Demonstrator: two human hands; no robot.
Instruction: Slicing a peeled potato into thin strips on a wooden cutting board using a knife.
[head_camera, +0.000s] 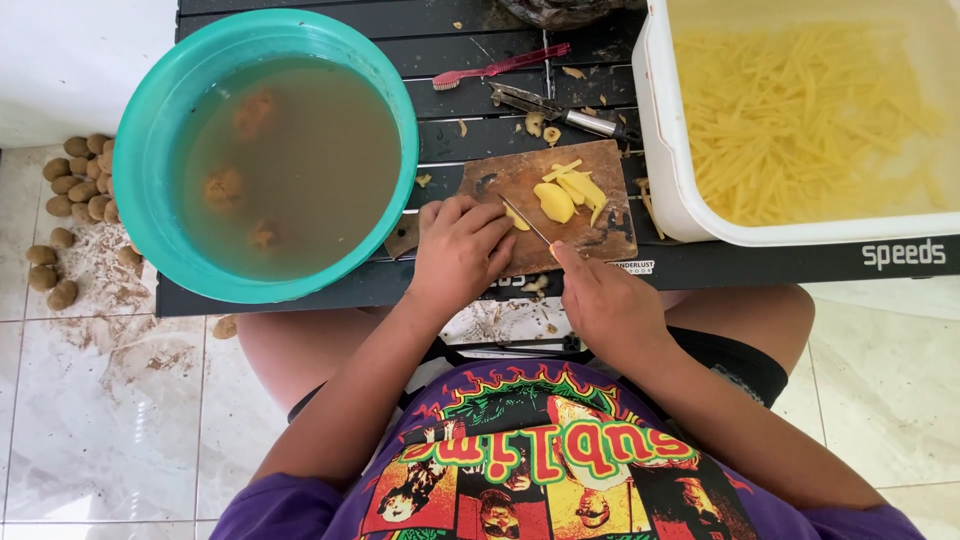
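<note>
Potato piece (517, 219) under left hand (458, 252), right hand (603, 300) gripping knife (527, 222)

- big round teal plastic bowl (160, 130) of murky brown water, taking up the left end of the black slatted table (470, 50)
- white rectangular plastic tub (655, 130) full of pale yellow potato sticks, on the table's right end
- red toothbrush (500, 68) and metal peeler (560, 110) on the table, between bowl and tub
- heap of small brown unpeeled potatoes (75, 185) on the floor left of the table

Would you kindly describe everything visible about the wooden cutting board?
The cutting board is small, brown, worn wood with dark stains. It lies flat on the black slatted table, between the teal basin and white tub. Peeled yellow potato pieces rest on it. The left hand presses its near corner; a knife blade crosses it.
</note>
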